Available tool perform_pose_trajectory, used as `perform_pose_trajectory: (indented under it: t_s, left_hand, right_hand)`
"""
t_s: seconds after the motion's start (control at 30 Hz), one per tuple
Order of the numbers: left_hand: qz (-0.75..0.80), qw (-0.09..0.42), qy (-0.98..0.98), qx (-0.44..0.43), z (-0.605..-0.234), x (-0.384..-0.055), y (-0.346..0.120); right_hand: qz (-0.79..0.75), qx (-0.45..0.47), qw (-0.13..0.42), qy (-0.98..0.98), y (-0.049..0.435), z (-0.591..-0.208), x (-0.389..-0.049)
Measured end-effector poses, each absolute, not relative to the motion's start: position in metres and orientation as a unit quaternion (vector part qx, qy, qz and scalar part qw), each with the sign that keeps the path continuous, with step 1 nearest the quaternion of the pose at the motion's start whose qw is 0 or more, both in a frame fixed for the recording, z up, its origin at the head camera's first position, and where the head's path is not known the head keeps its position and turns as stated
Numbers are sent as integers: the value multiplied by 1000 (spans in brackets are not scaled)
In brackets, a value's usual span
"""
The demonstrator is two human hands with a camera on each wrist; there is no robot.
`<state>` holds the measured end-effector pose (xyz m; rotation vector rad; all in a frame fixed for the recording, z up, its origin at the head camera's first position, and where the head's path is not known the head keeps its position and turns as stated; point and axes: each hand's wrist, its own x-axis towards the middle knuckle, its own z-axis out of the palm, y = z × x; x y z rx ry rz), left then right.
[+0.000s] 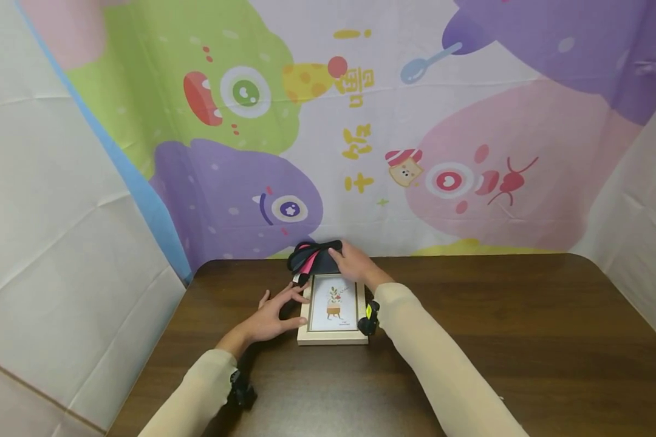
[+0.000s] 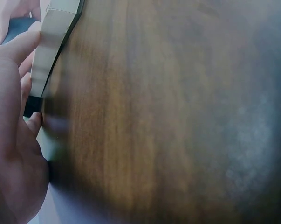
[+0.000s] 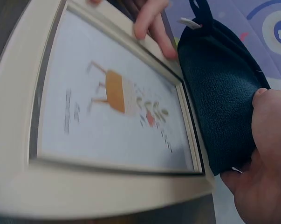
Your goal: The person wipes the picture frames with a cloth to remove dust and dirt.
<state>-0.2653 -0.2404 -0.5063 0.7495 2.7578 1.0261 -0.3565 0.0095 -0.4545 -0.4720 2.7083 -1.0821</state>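
Observation:
A cream picture frame (image 1: 333,340), with a drawing of a potted plant on legs, lies face up on the table. My left hand (image 1: 270,318) is at its left side, fingers spread over the border and thumb near the lower left edge. Behind the frame's far edge is a dark textured pouch (image 3: 219,88) with a black strap loop, a white tag and a pink part. My right hand (image 1: 355,264) pinches the pouch at its right end, thumb on the upper face. In the left wrist view, the left fingers touch the frame's side (image 2: 49,42).
The brown wooden table (image 1: 497,328) ends at a wall cloth (image 1: 388,224) with cartoon figures, close behind the pouch. Pale cloth panels (image 1: 71,200) stand at both sides. Each wrist wears a small black camera (image 1: 243,388).

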Motion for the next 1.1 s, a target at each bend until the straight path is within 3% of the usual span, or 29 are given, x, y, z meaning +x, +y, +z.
perform_pose_trajectory:
  t_s: [0.67,1.1]
  left_hand:
    - [328,53,907,259,-507,-266,-240]
    - [337,55,903,261,-509,-267,-240]
  right_hand:
    - [-360,-149,67,918,57,-456,-364]
    - [-391,-173,-7,904,67,-445,-366]
